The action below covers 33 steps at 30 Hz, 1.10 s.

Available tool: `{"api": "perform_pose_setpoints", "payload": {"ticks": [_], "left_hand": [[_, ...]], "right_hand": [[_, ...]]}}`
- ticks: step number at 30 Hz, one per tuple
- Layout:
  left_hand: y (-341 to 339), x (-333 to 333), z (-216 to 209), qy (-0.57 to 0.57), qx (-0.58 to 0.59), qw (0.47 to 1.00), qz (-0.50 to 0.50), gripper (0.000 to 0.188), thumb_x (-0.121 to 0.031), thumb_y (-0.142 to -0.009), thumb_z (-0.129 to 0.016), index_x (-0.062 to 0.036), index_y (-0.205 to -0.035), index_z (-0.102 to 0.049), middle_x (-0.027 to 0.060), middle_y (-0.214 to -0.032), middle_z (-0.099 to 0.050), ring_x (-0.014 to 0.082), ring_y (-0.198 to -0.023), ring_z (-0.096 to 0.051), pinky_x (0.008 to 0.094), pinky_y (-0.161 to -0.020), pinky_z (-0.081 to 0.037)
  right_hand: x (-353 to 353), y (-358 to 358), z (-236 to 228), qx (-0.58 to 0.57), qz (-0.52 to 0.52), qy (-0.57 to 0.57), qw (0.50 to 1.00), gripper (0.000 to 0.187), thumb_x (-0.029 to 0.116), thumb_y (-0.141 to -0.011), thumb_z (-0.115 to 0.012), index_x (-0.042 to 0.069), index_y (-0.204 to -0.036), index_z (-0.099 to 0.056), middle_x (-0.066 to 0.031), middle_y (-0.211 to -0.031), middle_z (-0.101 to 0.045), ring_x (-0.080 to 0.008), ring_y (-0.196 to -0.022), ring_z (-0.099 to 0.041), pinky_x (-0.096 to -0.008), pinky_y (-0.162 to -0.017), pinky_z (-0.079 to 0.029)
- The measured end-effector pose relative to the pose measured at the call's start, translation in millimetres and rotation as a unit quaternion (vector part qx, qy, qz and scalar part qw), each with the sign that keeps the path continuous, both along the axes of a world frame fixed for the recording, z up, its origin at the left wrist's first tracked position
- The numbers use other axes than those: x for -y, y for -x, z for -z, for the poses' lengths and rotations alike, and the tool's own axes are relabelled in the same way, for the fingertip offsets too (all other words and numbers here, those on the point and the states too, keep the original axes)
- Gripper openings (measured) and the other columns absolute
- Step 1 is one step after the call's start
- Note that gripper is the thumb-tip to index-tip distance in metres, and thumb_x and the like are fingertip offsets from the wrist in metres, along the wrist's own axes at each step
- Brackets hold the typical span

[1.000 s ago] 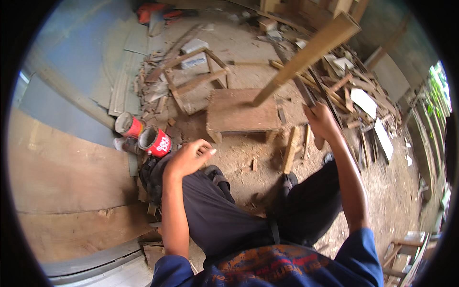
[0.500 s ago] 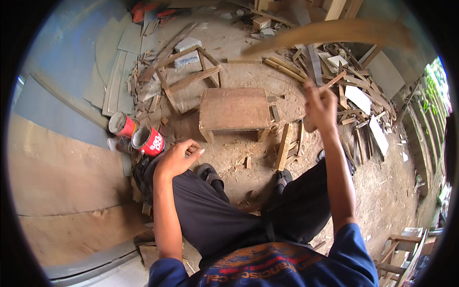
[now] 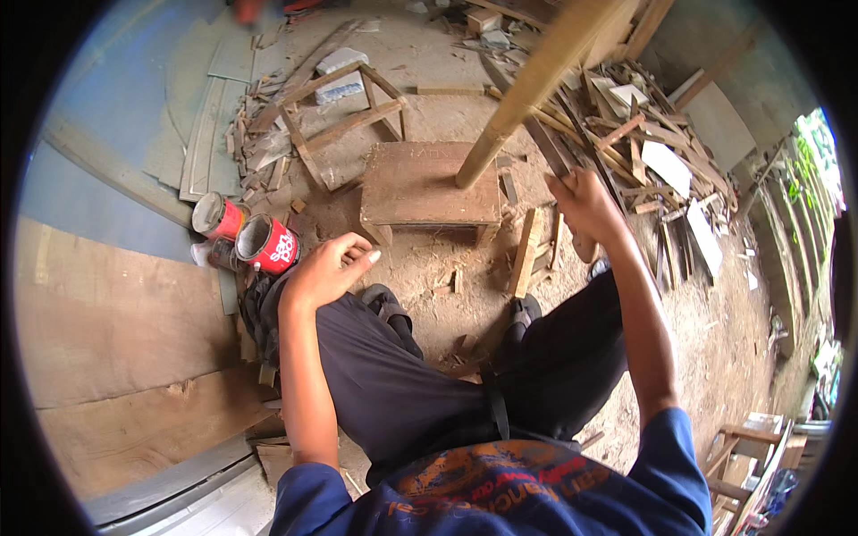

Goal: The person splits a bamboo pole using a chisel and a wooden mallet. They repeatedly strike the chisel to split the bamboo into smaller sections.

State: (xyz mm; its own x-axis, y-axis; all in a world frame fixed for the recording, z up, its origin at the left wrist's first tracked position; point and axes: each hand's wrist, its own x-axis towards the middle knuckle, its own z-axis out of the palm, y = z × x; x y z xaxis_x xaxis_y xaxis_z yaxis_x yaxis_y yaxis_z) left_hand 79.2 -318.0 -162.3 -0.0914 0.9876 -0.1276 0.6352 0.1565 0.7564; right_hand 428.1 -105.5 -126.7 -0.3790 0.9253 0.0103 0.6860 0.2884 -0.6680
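My right hand (image 3: 588,207) is wrapped round the wooden handle of a machete (image 3: 547,147). Its dark blade points away and to the left, passing behind a pale pole that looks like bamboo (image 3: 514,107). That pole stands tilted, its lower end at the top of a low wooden stool (image 3: 429,192) and its upper part leaning right, out of view. No hand of mine touches the pole. Over my left thigh, my left hand (image 3: 329,268) hangs empty, its fingers loosely curled and the thumb apart.
Two red paint cans (image 3: 268,243) stand at the left by a plywood panel (image 3: 125,313). Beyond the stool lies a wooden frame (image 3: 349,129). Scrap wood (image 3: 657,156) is heaped at the right. A short plank (image 3: 527,250) lies near my right foot.
The pole, blurred and lying across the top before, now stands tilted at the stool. My right hand has lowered slightly and the machete blade has swung left. My left hand has barely moved.
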Motion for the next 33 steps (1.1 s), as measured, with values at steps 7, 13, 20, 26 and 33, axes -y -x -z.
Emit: {"api": "perform_pose_setpoints", "payload": {"ticks": [7, 13, 20, 26, 33], "left_hand": [[2.5, 8.3, 2.3, -0.018, -0.008, 1.0, -0.019, 0.037, -0.033, -0.094, -0.066, 0.0013, -0.106, -0.065, 0.0147, -0.094, -0.072, 0.023, -0.086, -0.069, 0.036, -0.079, -0.053], [6.8, 7.1, 2.8, 0.014, -0.011, 1.0, -0.019, 0.033, -0.03, -0.095, -0.066, 0.0002, -0.108, -0.065, 0.0096, -0.095, -0.07, 0.0156, -0.087, -0.064, 0.0317, -0.08, -0.05], [3.6, 5.9, -0.7, 0.029, -0.007, 0.999, -0.015, 0.038, -0.036, -0.094, -0.065, -0.0007, -0.108, -0.065, 0.0091, -0.093, -0.069, 0.0176, -0.087, -0.064, 0.0321, -0.08, -0.05], [-2.1, 4.1, -7.1, 0.009, 0.001, 1.0, -0.007, 0.038, -0.036, -0.094, -0.065, -0.0006, -0.108, -0.065, 0.0099, -0.094, -0.071, 0.0175, -0.086, -0.065, 0.0322, -0.079, -0.05], [-2.4, 4.0, -5.2, -0.002, 0.017, 1.0, -0.016, 0.033, -0.03, -0.095, -0.066, -0.0001, -0.107, -0.065, 0.009, -0.095, -0.071, 0.0164, -0.086, -0.065, 0.0316, -0.08, -0.05]], "right_hand": [[-8.7, 13.3, -23.3, 0.05, -0.024, 0.074, 0.996, 0.045, 0.035, -0.094, -0.061, 0.001, -0.066, -0.054, -0.0068, -0.055, -0.053, -0.0185, -0.051, -0.055, -0.0374, -0.054, -0.046], [9.5, 1.8, -24.1, -0.257, 0.04, -0.012, 0.966, 0.042, 0.04, -0.091, -0.07, 0.006, -0.071, -0.057, -0.0033, -0.065, -0.058, -0.0119, -0.054, -0.057, -0.0299, -0.052, -0.052], [17.1, 4.6, -140.0, -0.644, -0.096, -0.222, 0.726, 0.028, 0.024, -0.101, -0.054, 0.001, -0.085, -0.058, -0.007, -0.066, -0.055, -0.0156, -0.054, -0.055, -0.0291, -0.049, -0.045], [-9.4, -17.9, -51.1, -0.333, 0.033, -0.19, 0.923, 0.024, 0.021, -0.096, -0.056, 0.001, -0.084, -0.061, -0.0066, -0.072, -0.061, -0.0171, -0.063, -0.06, -0.0321, -0.056, -0.049], [-21.5, -15.5, -2.0, -0.064, 0.023, 0.156, 0.985, 0.042, 0.034, -0.093, -0.064, 0.003, -0.068, -0.053, -0.0033, -0.063, -0.056, -0.0114, -0.049, -0.053, -0.0313, -0.048, -0.047]]}}
